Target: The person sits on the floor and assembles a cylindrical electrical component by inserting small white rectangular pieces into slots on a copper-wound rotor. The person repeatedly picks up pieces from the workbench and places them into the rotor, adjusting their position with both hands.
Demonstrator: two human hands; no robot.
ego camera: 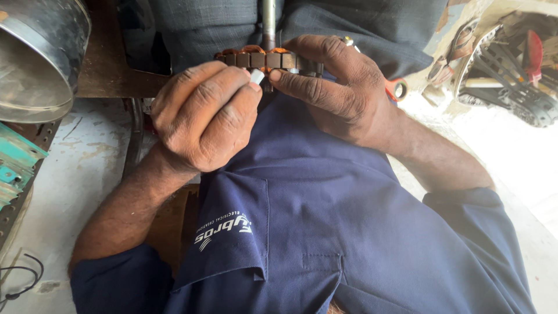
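The motor stator (264, 59), a ring of dark slotted steel with copper windings showing along its top, sat right between both hands, held close against the person's lap with a metal shaft (268, 20) rising from its middle. The left hand (200, 119) was curled tight, thumb and fingers pinched together on a small white slip (257, 76) pressed at the stator's near edge. The right hand (343, 93) was clamped over the ring's right side, its forefinger stretched along the rim until the tip met that white slip. Just beyond the right hand's knuckles, a red-handled tool (396, 88) peeked out. Farther right of the grip lay a basket-like heap (511, 75) of dark parts with a red piece among them; what exactly lay in it, I couldn't tell. Well out to the left of the grip, a large metal drum (38, 55) lay on its side, open mouth showing only bare metal inside. Below it sat a green metal piece (14, 166).
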